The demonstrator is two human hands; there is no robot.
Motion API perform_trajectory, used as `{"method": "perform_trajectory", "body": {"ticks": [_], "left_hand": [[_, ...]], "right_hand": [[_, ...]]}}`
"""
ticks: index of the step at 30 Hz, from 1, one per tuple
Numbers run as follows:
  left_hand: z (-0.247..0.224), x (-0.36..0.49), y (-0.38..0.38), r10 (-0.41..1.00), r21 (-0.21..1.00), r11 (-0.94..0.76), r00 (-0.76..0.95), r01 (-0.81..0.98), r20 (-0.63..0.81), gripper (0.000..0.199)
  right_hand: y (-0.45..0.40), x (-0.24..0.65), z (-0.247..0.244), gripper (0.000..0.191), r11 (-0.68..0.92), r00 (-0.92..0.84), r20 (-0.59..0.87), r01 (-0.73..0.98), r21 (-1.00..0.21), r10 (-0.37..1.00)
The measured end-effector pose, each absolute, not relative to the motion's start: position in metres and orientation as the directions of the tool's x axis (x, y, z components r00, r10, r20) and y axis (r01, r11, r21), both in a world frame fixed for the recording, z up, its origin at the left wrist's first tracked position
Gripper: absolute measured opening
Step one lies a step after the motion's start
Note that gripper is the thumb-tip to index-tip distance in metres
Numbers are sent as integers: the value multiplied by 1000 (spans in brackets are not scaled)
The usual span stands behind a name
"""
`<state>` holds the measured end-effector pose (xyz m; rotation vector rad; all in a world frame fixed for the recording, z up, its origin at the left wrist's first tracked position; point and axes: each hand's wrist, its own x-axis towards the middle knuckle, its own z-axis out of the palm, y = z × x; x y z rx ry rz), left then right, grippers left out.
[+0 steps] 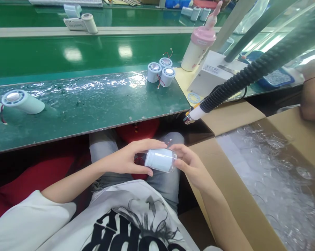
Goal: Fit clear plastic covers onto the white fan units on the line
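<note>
Blue cylinder (pixel 159 160), axis sideways, clear end (pixel 173 164) rightward

Single head view, peering forward and down: shirt (pixel 136 193) close at bottom, left hand (pixel 132 153), right hand (pixel 194 169) near centre, table (pixel 94 108) beyond, upper left.

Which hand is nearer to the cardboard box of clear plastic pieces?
Right. The right hand is close to the cardboard box, at the end of the pale blue cylinder toward it; the left hand is farther away, at the cylinder's other end.
</note>
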<state>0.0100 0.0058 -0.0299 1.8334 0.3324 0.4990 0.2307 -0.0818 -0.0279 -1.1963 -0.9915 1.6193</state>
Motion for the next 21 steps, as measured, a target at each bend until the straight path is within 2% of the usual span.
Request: {"method": "perform_trajectory", "body": {"ticks": [7, 21], "left_hand": [[-30, 8, 4, 478, 956, -292, 866, -1, 147, 72], [-31, 6, 5, 477, 972, -231, 865, -51, 158, 73]], "right_hand": [[-79, 224, -34, 43, -413, -137, -390, -260, -873, 910], [-76, 212, -35, 50, -613, -293, -539, -345, -710, 789]]}}
